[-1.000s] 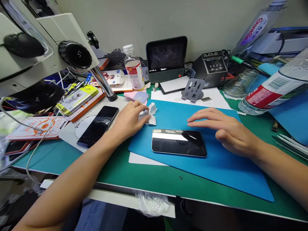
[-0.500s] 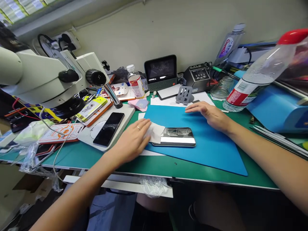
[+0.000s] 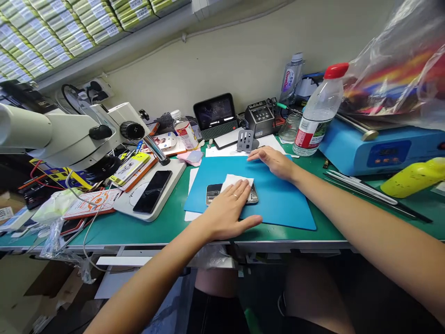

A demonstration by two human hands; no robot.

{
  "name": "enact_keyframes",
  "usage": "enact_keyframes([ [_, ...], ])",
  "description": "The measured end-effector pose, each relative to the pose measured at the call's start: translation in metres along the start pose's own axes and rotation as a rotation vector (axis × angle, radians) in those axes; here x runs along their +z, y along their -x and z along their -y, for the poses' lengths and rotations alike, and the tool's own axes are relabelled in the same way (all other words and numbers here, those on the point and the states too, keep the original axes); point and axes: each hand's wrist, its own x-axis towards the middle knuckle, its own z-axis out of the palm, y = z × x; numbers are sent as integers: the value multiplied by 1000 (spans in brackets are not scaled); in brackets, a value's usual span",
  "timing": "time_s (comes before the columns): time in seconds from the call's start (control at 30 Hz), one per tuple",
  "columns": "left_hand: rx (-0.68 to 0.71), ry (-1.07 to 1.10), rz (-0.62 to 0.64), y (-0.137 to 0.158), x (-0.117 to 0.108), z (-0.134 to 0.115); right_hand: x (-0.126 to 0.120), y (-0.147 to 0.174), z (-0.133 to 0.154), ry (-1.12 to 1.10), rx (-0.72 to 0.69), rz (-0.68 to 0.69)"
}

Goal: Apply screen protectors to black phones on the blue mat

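A phone [image 3: 212,194] lies screen up on a blue mat [image 3: 278,199] on the green bench. My left hand [image 3: 227,211] lies flat over the phone's middle and presses a white wipe [image 3: 236,181] onto the screen, fingers spread. My right hand [image 3: 274,161] rests palm down on the mat's far edge, fingers apart, holding nothing, close to a small grey stand [image 3: 246,140].
A microscope [image 3: 69,134] stands at the left, with a second phone [image 3: 152,197] on its white base. Packets and cables crowd the left side. At the back stand a small screen [image 3: 214,112], a soldering station [image 3: 260,118], bottles [image 3: 314,113], a blue machine [image 3: 382,148] and a yellow bottle [image 3: 412,177].
My left hand has carried the white wipe from the mat's left corner onto the phone's screen. My right hand has drawn back to the mat's far edge. The camera has pulled back and tilted up.
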Motion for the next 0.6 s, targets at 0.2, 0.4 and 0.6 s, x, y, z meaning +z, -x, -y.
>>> enact_keyframes([
  [0.2, -51, -35, -80, 10, 6, 0, 5, -1, -8, 81, -38, -16],
  [0.4, -178, -91, -121, 64, 9, 33, 6, -1, -10, 115, -6, -16],
  [0.6, -216, -43, -132, 52, 11, 14, 9, -1, -6, 222, -16, -26],
])
